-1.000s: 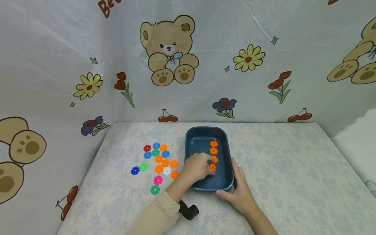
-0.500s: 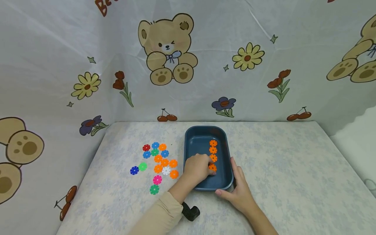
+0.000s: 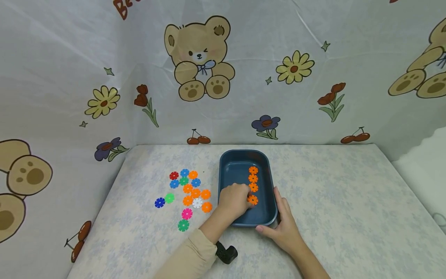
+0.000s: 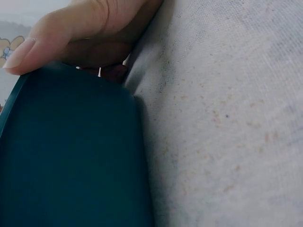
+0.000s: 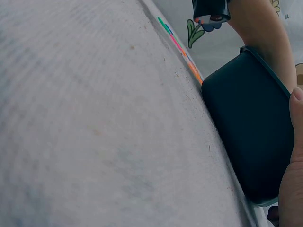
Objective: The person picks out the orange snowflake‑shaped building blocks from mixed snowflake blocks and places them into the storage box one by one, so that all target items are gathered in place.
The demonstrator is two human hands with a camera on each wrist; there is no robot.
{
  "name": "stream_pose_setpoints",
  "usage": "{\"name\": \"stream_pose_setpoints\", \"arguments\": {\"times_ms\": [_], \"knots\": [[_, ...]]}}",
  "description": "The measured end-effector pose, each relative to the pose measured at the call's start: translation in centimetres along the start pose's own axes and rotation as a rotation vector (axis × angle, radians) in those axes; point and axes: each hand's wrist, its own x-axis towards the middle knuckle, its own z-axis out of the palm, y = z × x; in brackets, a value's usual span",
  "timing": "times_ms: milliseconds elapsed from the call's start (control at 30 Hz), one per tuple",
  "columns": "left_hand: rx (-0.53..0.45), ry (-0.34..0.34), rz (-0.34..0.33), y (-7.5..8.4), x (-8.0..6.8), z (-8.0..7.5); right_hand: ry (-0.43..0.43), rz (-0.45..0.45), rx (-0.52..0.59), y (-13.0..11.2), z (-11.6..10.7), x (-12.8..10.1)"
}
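Observation:
A dark blue tray point(image 3: 244, 152) sits mid-table with a row of orange flower discs point(image 3: 253, 178) along its right side. My left hand point(image 3: 248, 202) reaches into the tray, its curled fingertips on the nearest orange disc point(image 3: 254, 200). My right hand point(image 3: 278, 221) holds the tray's near right corner, thumb on the near wall and fingers up the right side. In the left wrist view a finger point(image 4: 71, 28) lies over the tray's rim point(image 4: 71, 156). The right wrist view shows the tray's outer wall point(image 5: 251, 123) against my thumb point(image 5: 294, 165).
Several loose flower discs point(image 3: 189, 193) in orange, blue, red, green, pink and white lie on the table left of the tray. A black wrist camera point(image 3: 226, 252) hangs under the left sleeve. Printed cloth walls close off the back and both sides.
The nearest orange disc shows more fully beside my left fingertips than a second ago. Both hands and the tray have hardly moved.

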Motion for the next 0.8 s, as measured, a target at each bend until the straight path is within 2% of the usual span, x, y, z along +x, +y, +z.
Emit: {"name": "stream_pose_setpoints", "arguments": {"times_ms": [433,567,700,800], "knots": [[-0.017,0.079,-0.032,0.4,0.4,0.5,0.001,0.021,-0.009,-0.1,0.1,0.0],[-0.015,0.100,-0.029,0.4,0.2,0.5,-0.002,0.034,-0.005,-0.8,0.1,0.1],[-0.046,0.169,0.006,0.5,-0.5,-0.1,-0.001,0.029,0.002,-2.8,-0.2,0.5],[-0.116,0.241,0.048,0.4,-1.6,-1.5,0.000,0.011,-0.002,-4.0,-0.4,0.7]]}}
